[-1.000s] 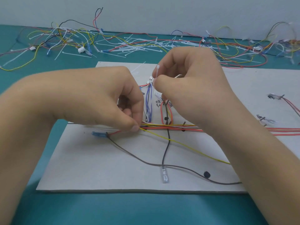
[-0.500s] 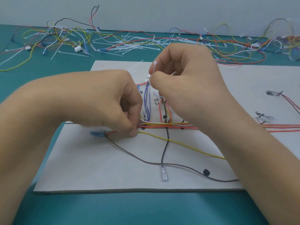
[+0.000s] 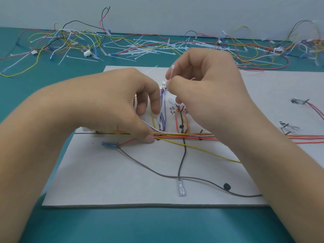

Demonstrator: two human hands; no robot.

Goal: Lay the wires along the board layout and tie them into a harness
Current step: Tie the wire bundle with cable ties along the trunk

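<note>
Teal tabletop, pale wall behind. Grey board lies flat at centre; loose wires and ties strewn beyond it. Wire bundle runs across board. Left hand, fingers curled, pins it under thumb. Right hand pinches white cable tie upright.

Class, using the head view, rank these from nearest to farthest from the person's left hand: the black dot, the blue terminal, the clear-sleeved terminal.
1. Blue terminal, just below the left hand, on the left of the board.
2. Clear-sleeved terminal, by the front edge, centre.
3. Black dot, also near the front edge, further right.
</note>
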